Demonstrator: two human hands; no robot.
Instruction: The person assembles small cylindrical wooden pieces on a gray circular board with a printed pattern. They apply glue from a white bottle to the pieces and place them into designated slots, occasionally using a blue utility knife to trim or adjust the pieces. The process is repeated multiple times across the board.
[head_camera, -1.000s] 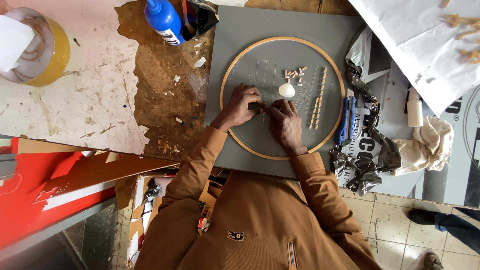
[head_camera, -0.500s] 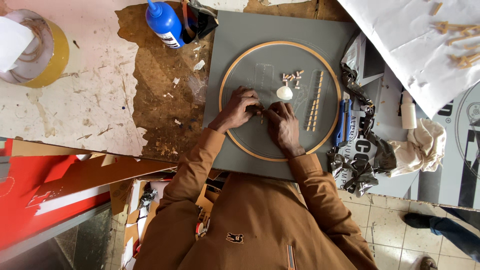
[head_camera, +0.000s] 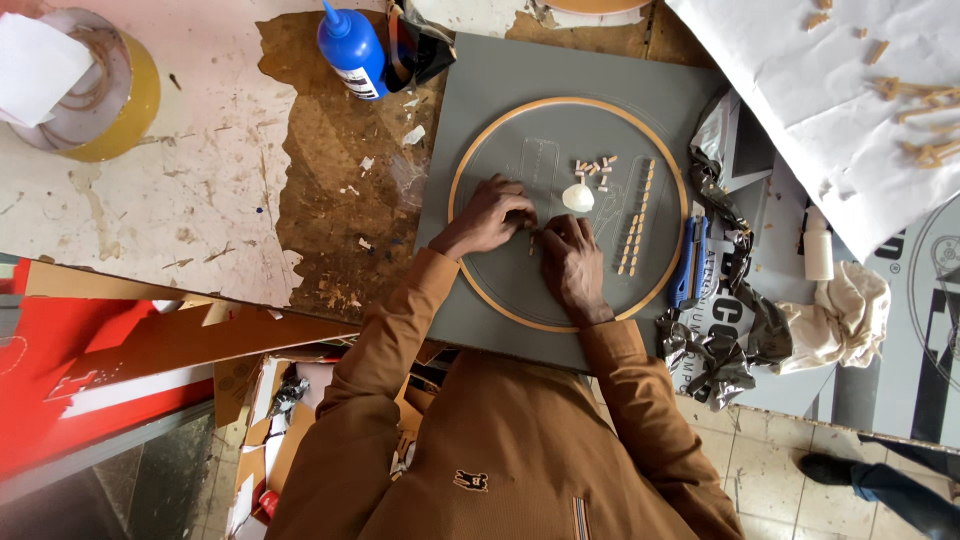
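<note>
— Well, where are my hands right now?

— Both are inside the wooden hoop (head_camera: 568, 212) on the grey board (head_camera: 560, 80). My left hand (head_camera: 487, 215) and right hand (head_camera: 567, 262) meet near the hoop's middle, fingertips pinched together over a small stick piece (head_camera: 531, 243) lying on the clear sheet. The fingers are curled down; I judge the piece is pressed or nipped between them, though it is too small to tell which hand really has it.

— What could go wrong from here?

— A white glue blob (head_camera: 577, 198) sits just beside my right fingertips. A careless knuckle could smear it across the sheet. The loose heap of cut bits (head_camera: 594, 168) and the two glued rows (head_camera: 634, 218) lie near my right hand; a sideways sweep of the wrist would scatter or shift them.

— And the arm pose?

— Both forearms come up from below, elbows bent and spread, wrists low on the board, palms down. The right wrist rests over the hoop's lower rim.

— Anything else close by?

— A blue glue bottle (head_camera: 351, 48) stands at the board's upper left corner on the bench (head_camera: 150, 220), and a blue cutter (head_camera: 690, 262) lies just outside the hoop on the right.
</note>
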